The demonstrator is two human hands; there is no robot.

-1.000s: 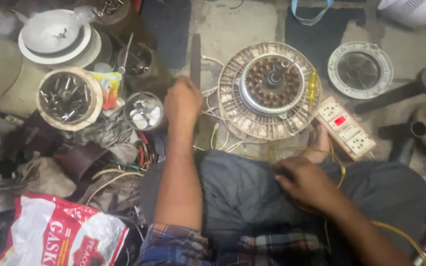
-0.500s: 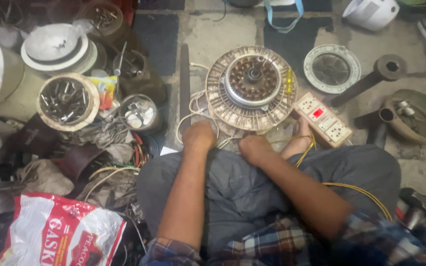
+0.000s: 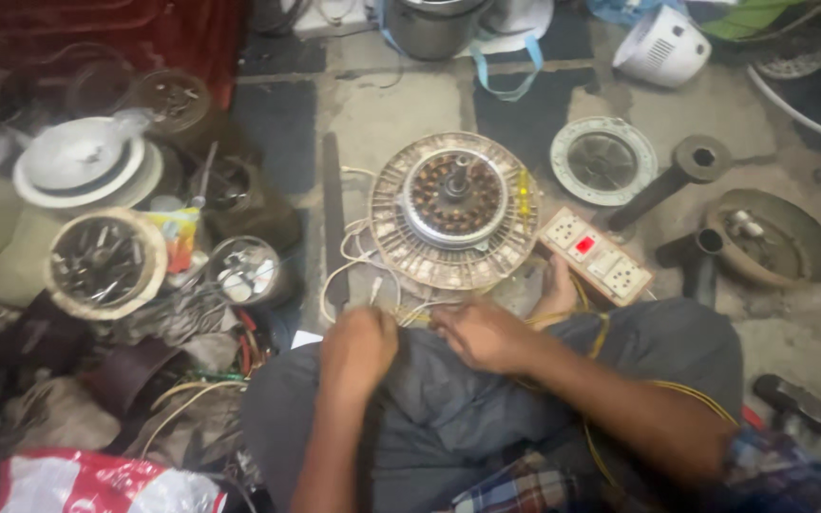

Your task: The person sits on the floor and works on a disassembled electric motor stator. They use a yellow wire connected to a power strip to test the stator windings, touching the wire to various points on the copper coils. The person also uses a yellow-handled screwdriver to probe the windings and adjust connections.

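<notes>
A round fan motor stator [image 3: 455, 211] with copper windings lies on the floor in front of my crossed legs. Pale wires [image 3: 358, 275] trail from its near edge toward my lap. My left hand [image 3: 358, 350] is curled into a fist just below the stator, apparently gripping those wires. My right hand [image 3: 482, 332] sits beside it, fingers bent on the same wire ends; what exactly it pinches is hidden. A yellow wire [image 3: 610, 380] runs across my right knee.
A white extension socket board [image 3: 596, 256] lies right of the stator. A long dark flat bar [image 3: 334, 223] lies left of it. Tins of screws [image 3: 104, 261] and small parts [image 3: 244, 271], bowls, a round fan cover [image 3: 603, 160], metal pipes and a dish surround me.
My left hand came back from the dark bar to my lap. Both hands have met at the wires below the stator. The camera has tilted, so the view shifted.
</notes>
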